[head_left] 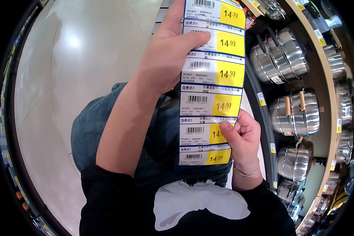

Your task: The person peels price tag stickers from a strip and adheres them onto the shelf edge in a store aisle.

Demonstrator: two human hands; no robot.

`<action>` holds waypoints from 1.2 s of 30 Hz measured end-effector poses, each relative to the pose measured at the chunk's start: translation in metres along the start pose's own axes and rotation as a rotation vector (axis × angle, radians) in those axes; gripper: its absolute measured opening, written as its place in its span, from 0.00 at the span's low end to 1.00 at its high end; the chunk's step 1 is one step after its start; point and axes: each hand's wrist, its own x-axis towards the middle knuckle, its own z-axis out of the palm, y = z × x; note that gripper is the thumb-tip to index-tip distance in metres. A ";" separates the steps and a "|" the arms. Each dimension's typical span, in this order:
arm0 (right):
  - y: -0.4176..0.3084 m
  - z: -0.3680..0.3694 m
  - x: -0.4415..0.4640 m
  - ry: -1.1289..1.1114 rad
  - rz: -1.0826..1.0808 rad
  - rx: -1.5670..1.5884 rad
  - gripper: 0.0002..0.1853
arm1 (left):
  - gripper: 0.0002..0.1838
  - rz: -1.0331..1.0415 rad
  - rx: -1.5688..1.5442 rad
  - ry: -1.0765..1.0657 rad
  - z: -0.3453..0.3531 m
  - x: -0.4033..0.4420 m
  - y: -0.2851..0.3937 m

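A long strip of price labels (pixel 211 72) hangs lengthwise in front of me, each label white and yellow with a barcode and the price 14.90. My left hand (pixel 167 51) grips its left edge near the top, the thumb lying across the front and the fingers behind. Lower down, my right hand (pixel 243 137) pinches the right edge, thumb on the front of a label. A thin bracelet (pixel 246 172) circles my right wrist. Both hands are closed on the strip, and the fingers behind it are partly hidden.
Shelves on the right carry stainless steel pots, among them a steamer pot (pixel 279 57) and a pot with wooden-looking handles (pixel 295 112). Small price tags (pixel 261 99) line the shelf edges. My denim-covered legs (pixel 102 126) are bent below, over a pale tiled floor (pixel 86 23). Another shelf runs along the left.
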 end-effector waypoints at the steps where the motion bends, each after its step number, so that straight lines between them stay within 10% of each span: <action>1: -0.001 0.000 0.001 0.005 -0.005 0.013 0.08 | 0.38 -0.001 0.002 0.006 0.003 0.001 0.002; 10: 0.003 -0.001 0.004 0.017 0.036 0.074 0.09 | 0.35 -0.155 0.190 0.212 -0.004 0.008 -0.007; 28: 0.012 -0.006 0.006 0.047 0.066 0.100 0.08 | 0.33 0.013 -0.070 -0.035 -0.014 0.007 -0.020; 30: 0.011 -0.006 0.005 0.035 0.087 0.079 0.08 | 0.33 -0.251 0.119 0.211 -0.003 0.010 -0.009; 36: 0.010 -0.013 0.004 -0.016 0.029 0.038 0.09 | 0.35 0.102 0.147 0.029 0.004 0.007 -0.007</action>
